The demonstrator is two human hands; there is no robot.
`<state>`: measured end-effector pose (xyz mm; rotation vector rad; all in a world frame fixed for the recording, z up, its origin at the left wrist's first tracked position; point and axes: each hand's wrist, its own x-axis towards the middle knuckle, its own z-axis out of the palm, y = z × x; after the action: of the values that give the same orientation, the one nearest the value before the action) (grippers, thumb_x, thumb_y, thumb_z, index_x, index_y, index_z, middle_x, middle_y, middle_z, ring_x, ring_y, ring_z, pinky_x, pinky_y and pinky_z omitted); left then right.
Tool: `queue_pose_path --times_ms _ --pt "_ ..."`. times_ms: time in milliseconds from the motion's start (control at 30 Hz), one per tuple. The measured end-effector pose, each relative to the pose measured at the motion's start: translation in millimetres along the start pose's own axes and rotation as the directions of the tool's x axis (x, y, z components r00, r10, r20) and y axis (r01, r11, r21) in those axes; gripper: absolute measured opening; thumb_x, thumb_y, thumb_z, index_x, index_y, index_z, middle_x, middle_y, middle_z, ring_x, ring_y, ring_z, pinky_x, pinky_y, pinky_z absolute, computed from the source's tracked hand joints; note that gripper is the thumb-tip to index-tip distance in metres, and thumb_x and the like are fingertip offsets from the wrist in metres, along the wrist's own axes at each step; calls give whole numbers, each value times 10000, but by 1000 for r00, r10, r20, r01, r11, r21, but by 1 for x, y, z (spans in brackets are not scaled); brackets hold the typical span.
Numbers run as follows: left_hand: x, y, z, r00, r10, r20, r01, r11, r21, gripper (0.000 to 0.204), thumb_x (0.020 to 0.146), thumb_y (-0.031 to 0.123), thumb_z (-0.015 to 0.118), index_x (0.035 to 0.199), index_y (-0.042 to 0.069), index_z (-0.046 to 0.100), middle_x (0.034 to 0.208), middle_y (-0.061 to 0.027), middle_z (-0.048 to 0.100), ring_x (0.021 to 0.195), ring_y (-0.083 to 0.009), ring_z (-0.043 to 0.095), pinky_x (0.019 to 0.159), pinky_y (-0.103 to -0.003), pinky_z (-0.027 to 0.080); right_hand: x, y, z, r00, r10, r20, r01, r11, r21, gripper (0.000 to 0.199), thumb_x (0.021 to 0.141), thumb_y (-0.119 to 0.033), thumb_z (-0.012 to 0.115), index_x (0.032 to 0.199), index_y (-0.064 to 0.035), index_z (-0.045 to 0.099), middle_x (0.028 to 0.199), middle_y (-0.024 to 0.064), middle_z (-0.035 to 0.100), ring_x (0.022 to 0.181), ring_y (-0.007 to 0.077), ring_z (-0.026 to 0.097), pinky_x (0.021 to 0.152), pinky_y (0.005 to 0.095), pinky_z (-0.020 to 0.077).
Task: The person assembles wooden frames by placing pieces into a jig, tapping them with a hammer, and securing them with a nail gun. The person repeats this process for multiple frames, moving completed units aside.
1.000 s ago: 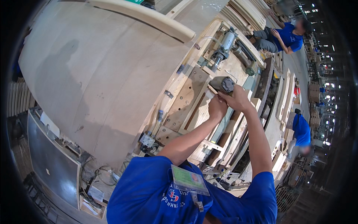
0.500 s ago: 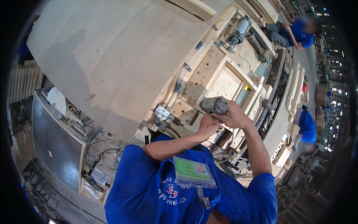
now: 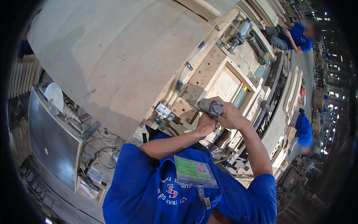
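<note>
Clamped in the right hand [image 3: 232, 115], a grey power tool [image 3: 211, 107] is being held near a wooden frame [image 3: 240, 75]; the left hand [image 3: 206, 126] is being partly hidden, its grip untellable. White sheets [image 3: 86, 190] are being held in an open box [image 3: 88, 197].

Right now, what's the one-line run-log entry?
right hand: grips grey handheld power tool | left hand: close by it, grip unclear | ahead: pale wooden frame | farther out: silver pneumatic cylinder

woodworking workshop, stacked wooden parts [image 3: 25, 76]
</note>
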<state>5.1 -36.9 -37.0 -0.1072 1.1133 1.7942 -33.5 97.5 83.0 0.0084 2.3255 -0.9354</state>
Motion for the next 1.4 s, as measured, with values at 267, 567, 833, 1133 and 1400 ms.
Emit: queue_pose_path --times_ms 267,567,833,1133,1400 --pt "-14 -7 -9 999 -35 -21 41 912 408 280 961 196 681 1065 -58 736 907 -195 768 834 -313 740 761 -416 562 -31 -12 15 980 -40 -197 49 998 43 528 884 -106 765 1377 -59 583 1171 227 742 1062 394 738 896 453 574" --pt "-116 123 -78 622 778 -90 -431 437 790 190 1027 181 668 1091 21 749 967 -167 772 902 -334 746 821 -425 573 -247 57 31 493 656 -571 -252 736 628 474 936 -109 773 1342 63 601 1120 145 720 963 238 697 789 334 570" --pt "-116 93 -11 614 662 429 -402 -206 892 202 976 238 727 1057 54 745 929 -121 746 868 -340 695 799 -455 533 -346 209 81 45 528 -848 -758 571 315 703 910 -57 729 1557 -91 453 1491 197 504 1324 424 574 1006 500 544" --pt "4 25 29 741 84 666 -539 -516 666 397 910 326 781 1197 65 695 1116 -131 682 1032 -350 671 895 -492 543 -345 223 139 33 113 -993 -477 875 84 484 948 -88 725 1416 -47 612 1380 226 628 1256 413 619 1048 500 496" --pt "27 14 42 847 -125 516 -506 -486 713 333 954 313 742 1140 48 661 1101 -175 667 1066 -381 670 916 -505 542 -296 84 242 298 579 -758 555 541 632 479 1017 -142 734 1447 11 588 1011 62 697 782 86 626 648 229 522"
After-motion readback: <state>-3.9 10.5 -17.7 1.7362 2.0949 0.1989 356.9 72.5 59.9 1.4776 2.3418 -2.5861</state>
